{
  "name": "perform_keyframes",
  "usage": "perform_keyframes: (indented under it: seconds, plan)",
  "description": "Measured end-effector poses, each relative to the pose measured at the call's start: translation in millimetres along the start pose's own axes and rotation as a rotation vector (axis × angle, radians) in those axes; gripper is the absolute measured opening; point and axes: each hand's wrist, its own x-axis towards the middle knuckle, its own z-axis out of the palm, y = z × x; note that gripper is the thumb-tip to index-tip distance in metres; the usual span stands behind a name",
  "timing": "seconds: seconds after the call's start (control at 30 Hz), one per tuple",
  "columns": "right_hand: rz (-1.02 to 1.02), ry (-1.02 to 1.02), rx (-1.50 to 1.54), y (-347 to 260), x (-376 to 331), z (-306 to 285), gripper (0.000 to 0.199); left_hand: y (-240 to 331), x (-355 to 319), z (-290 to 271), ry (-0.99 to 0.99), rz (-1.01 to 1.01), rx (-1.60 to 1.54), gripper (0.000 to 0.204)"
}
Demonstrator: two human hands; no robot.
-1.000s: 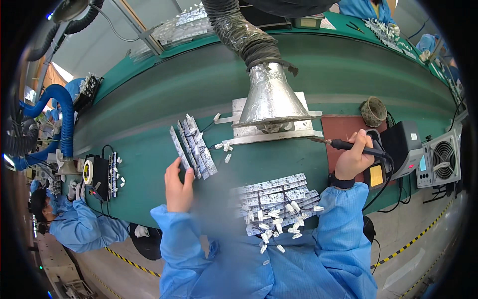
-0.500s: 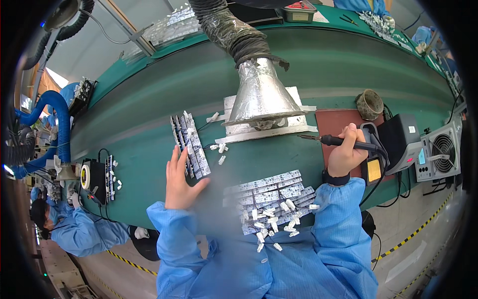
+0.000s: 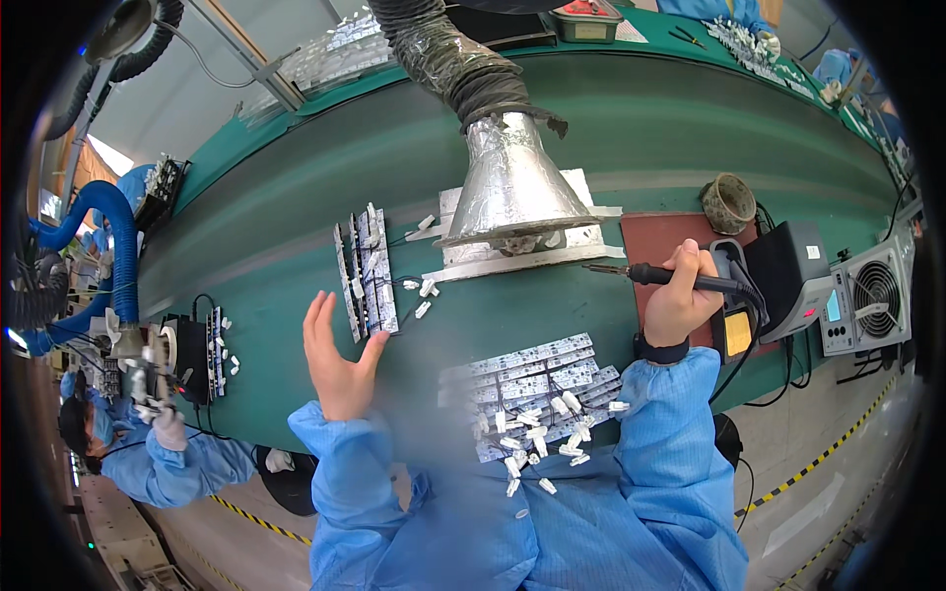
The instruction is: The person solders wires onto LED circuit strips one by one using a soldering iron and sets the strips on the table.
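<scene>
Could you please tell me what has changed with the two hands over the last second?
The left hand has let go of the upright strips of circuit boards and pulled back toward the body, now open and apart from them. The right hand still grips the soldering iron, tip pointing left toward the fume hood. The boards stayed in place.

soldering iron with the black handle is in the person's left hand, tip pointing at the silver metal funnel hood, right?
Not quite. The head view shows the black-handled soldering iron gripped in the right hand, not the left. The left hand is open and empty, beside the strips of circuit boards. The tip does point toward the silver metal funnel hood.
</scene>
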Motion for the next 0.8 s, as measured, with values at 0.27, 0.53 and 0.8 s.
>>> perform_keyframes:
  seconds: [0.27,0.53,0.8]
  plan:
    - [-0.016,-0.004,-0.006,-0.8,0.3,1.9,0.038,55.8,-5.1,7.2,-0.586,0.207,-0.233,0.034]
    - [-0.010,-0.008,0.005,-4.6,-0.2,-0.4,0.037,60.0,20.8,27.2,-0.998,0.149,-0.383,0.039]
    - [-0.166,0.085,0.179,-18.7,-0.8,5.6,0.038,56.6,21.3,59.0,-0.940,-0.371,-0.760,0.030]
